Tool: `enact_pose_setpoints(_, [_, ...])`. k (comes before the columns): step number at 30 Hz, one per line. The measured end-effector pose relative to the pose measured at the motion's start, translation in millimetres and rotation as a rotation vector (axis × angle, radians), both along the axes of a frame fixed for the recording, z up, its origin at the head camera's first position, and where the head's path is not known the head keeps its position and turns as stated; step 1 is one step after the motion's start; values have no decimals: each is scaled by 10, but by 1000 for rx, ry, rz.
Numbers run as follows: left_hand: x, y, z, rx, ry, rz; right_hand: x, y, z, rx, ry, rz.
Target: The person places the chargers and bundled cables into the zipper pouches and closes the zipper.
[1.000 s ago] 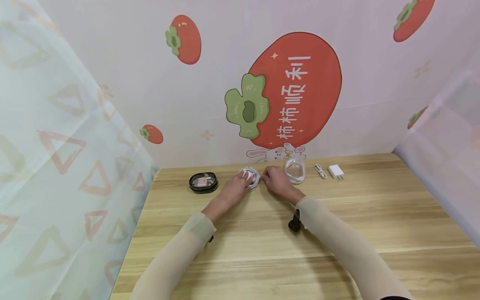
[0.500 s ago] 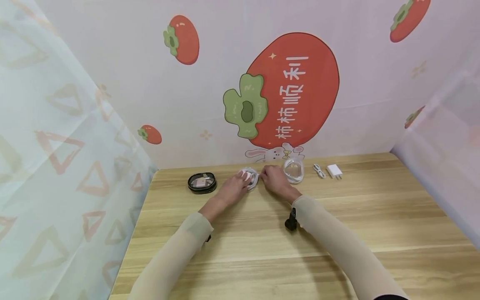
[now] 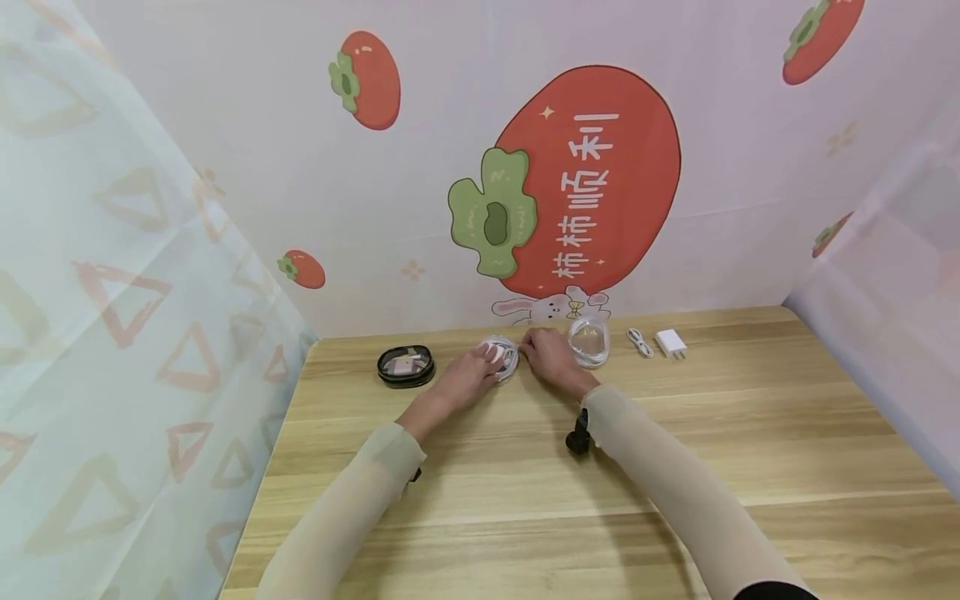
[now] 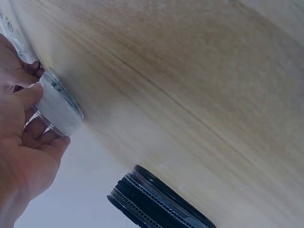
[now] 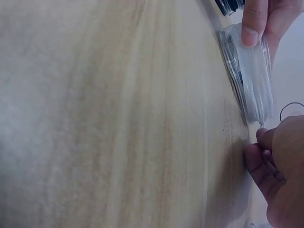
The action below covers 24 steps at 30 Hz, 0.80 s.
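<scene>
A clear oval zip pouch with whitish edges (image 3: 511, 367) stands near the back edge of the table, between both hands. My left hand (image 3: 467, 379) grips it from the left, thumb on its near side and fingers behind, as the left wrist view shows. At the pouch's right end, my right hand (image 3: 551, 354) pinches the small zipper pull (image 5: 261, 126) between thumb and forefinger. Something white shows through the pouch (image 5: 249, 71) in the head view, partly covered by the left fingers.
Left of the hands sits a black-edged clear pouch (image 3: 406, 381) with a charger and cable inside. To the right lie another clear pouch (image 3: 592, 362), a bundled white cable (image 3: 641, 342) and a white plug charger (image 3: 671, 342). A printed cloth wall (image 3: 420, 183) rises behind the table.
My right wrist has shifted slightly left and turned a little, with its fingertips still at the pouch's right end. The left hand keeps its grip in the same place.
</scene>
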<state>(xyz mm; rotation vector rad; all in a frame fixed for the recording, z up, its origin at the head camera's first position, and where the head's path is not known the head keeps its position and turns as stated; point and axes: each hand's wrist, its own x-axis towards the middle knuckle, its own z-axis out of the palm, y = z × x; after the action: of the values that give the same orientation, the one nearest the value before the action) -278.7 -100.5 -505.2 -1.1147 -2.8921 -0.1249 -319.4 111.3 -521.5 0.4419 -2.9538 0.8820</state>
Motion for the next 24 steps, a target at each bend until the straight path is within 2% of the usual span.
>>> enact_pose_setpoints(7, [-18, -26, 30, 17, -59, -6, -23, 15, -15, -1, 7, 8])
enact_pose_setpoints(15, [-15, -63, 77, 76, -144, 37, 37, 48, 4, 6, 40, 36])
enact_pose_setpoints(18, [-17, -80, 68, 87, -153, 62, 68, 66, -8, -1, 66, 43])
enact_pose_setpoints(24, [-19, -100, 65, 88, -135, 109, 142, 112, -44, -62, 57, 68])
